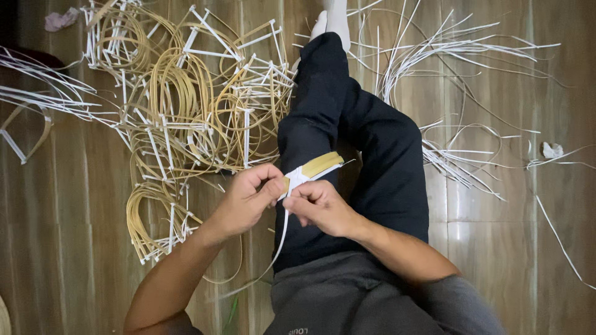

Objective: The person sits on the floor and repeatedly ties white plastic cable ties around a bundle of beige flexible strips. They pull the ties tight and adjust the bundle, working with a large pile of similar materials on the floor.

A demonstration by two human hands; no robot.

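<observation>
My left hand (248, 198) pinches the near end of a flat yellow bamboo strip bundle (321, 164) that rests across my dark trouser leg (347, 124). My right hand (320, 208) grips a white paper strip (283, 232) wound around that bundle; its loose tail hangs down toward the floor. Both hands meet over my knee, fingers closed on the work.
A heap of yellow bamboo loops bound with white strips (186, 99) lies on the wooden floor to the left. Loose white strips (447, 49) spread at the upper right. Crumpled paper scraps (551, 150) lie at right and another scrap (59, 20) at top left.
</observation>
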